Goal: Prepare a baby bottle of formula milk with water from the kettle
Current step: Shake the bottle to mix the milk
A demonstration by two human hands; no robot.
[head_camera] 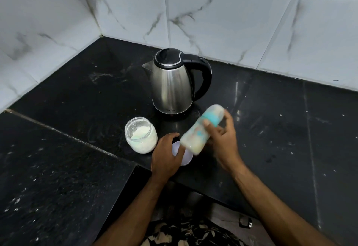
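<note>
My right hand (222, 139) grips a baby bottle (201, 129) with a teal collar and cap; the bottle is tilted, its cap end pointing up and right, and it is blurred by motion. Its body looks milky. My left hand (166, 154) rests on a white lid (187, 157) that lies on the black counter, its fingers curved over the lid's left side. An open clear jar of white formula powder (140, 135) stands just left of that hand. A steel kettle (172, 82) with a black lid and handle stands behind, spout to the left.
The black stone counter (280, 129) runs into a corner of white marble-look wall tiles (213, 17). Its front edge has a step just below my left hand. White specks lie scattered on the surface. A small black object (245, 222) lies on the floor below.
</note>
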